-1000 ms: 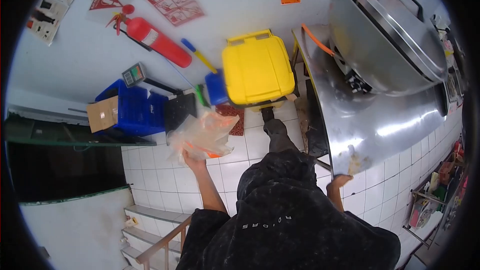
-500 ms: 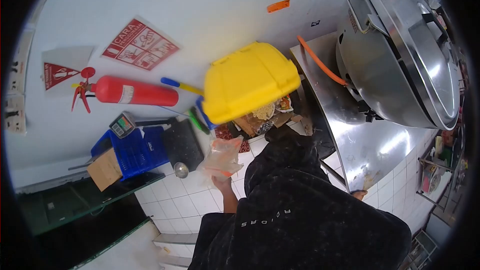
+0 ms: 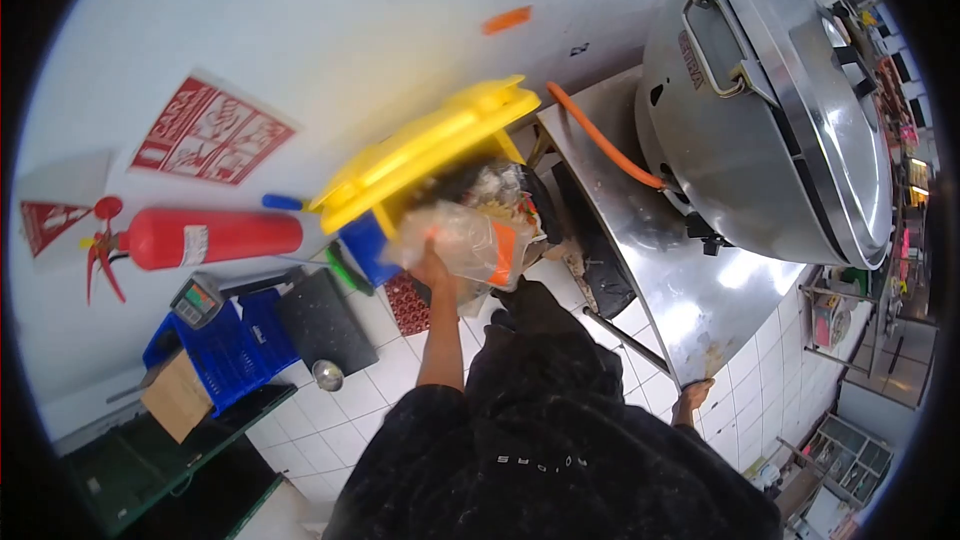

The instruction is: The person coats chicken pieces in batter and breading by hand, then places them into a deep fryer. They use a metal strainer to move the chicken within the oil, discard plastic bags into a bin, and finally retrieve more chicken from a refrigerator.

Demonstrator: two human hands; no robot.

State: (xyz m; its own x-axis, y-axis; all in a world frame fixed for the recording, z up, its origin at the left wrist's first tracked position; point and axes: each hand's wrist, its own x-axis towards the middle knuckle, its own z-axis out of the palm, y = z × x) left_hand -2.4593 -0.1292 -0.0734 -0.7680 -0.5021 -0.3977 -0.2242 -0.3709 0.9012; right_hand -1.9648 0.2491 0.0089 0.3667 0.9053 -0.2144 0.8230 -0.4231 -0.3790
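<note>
My left hand [image 3: 430,268] is closed around a crumpled clear plastic bag [image 3: 465,240] with an orange patch. The bag is partly blurred and hangs in front of the opening of a yellow bin. The bin's lid [image 3: 425,155] is tilted up against the wall. Inside the bin, food scraps and wrappers [image 3: 505,195] show, with a dark liner beside them. Off to the right, my right hand [image 3: 693,397] grips the near corner of a steel table [image 3: 735,300]; its fingers are only partly visible.
A large steel pot [image 3: 740,130] with an orange hose [image 3: 600,140] stands on the table. At left are a red fire extinguisher [image 3: 215,238], a blue crate [image 3: 240,355], a scale [image 3: 197,300] and a metal ladle or bowl [image 3: 327,374]. White tiles [image 3: 390,380] cover the floor.
My left hand has carried the plastic bag up and forward to the bin's opening. The yellow lid now stands more upright, closer to the wall. My right hand stays at the table corner.
</note>
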